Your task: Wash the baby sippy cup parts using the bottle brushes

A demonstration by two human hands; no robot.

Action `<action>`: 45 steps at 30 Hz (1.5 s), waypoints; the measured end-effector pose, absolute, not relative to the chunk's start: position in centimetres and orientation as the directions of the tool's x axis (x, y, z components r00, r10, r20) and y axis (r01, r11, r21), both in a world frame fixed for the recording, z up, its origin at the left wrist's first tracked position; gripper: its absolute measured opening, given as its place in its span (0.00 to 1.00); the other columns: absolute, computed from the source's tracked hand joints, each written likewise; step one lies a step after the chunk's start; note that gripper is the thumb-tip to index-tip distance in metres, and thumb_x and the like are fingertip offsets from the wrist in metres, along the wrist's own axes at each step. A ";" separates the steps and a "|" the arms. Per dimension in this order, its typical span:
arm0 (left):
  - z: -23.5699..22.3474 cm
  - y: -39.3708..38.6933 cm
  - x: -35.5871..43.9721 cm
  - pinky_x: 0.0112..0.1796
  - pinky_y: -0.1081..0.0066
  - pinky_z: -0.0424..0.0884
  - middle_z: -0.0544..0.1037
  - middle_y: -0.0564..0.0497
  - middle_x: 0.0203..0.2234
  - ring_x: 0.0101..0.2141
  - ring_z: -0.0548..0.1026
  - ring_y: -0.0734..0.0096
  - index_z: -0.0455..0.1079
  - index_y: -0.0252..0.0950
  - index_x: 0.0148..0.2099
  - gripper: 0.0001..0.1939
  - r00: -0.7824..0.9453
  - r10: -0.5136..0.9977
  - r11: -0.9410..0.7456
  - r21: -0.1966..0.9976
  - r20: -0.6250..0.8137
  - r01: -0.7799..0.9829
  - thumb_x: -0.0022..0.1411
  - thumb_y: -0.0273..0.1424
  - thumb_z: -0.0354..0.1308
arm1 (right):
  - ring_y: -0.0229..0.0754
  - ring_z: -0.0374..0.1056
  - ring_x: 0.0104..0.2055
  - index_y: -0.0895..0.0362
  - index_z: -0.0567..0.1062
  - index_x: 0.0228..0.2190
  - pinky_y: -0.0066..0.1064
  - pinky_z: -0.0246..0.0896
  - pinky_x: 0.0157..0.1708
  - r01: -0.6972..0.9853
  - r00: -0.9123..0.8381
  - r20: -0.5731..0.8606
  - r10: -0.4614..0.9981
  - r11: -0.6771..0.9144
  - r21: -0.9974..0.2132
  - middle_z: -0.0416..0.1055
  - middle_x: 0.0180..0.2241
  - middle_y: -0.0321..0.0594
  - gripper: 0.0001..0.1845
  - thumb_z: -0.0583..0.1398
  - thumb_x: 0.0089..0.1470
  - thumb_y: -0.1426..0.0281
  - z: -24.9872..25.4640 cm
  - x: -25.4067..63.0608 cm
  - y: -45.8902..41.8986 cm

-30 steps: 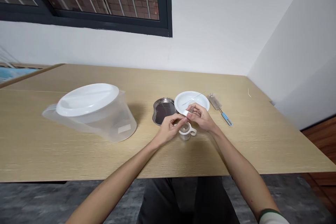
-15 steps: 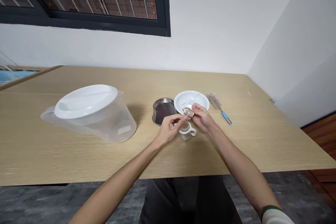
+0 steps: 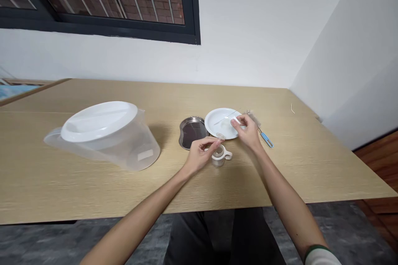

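My left hand (image 3: 200,152) pinches a small clear piece (image 3: 220,136), too small to name, above the near rim of the white plate (image 3: 213,118). Over the plate's right side, my right hand (image 3: 248,132) has its fingers closed on a small white piece (image 3: 236,120), partly covered by the fingers. The two hands are apart. Just below the left fingertips stands a small clear cup with a white rim and looped handle (image 3: 218,159). A thin needle-like rod (image 3: 221,119) lies across the plate.
A shiny kidney-shaped metal tray (image 3: 193,132) sits left of the plate. To the right lies a bristle brush with a blue handle (image 3: 266,139). A large translucent lidded pitcher (image 3: 124,149) stands at left. A thin bent white strip (image 3: 292,109) lies far right.
My right hand has moved right and away from my left hand, taking the white piece with it. The clear piece stays in my left fingers, which have hardly moved.
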State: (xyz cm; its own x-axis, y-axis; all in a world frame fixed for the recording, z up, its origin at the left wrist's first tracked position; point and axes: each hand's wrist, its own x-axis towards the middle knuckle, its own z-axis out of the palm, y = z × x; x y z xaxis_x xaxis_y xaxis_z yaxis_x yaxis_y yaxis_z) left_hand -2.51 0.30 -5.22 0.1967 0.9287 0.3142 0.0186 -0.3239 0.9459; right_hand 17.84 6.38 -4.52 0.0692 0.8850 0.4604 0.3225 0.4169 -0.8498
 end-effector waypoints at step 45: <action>-5.1 0.3 -2.7 0.40 0.68 0.71 0.82 0.44 0.35 0.36 0.77 0.64 0.79 0.32 0.40 0.18 0.227 0.938 -0.282 0.957 0.261 0.064 0.61 0.44 0.61 | 0.48 0.64 0.49 0.52 0.79 0.42 0.43 0.53 0.52 0.742 -0.305 0.412 0.858 0.486 -0.463 0.71 0.43 0.44 0.15 0.54 0.64 0.60 -6.1 16.3 5.3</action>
State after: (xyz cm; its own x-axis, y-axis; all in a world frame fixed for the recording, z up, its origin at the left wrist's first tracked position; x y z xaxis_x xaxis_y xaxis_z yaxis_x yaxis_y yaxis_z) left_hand -2.71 0.26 -5.06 0.2266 0.9383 0.2612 0.0636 -0.2819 0.9573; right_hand 16.25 5.35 -6.10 -0.3050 0.8584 0.4124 0.7417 0.4858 -0.4625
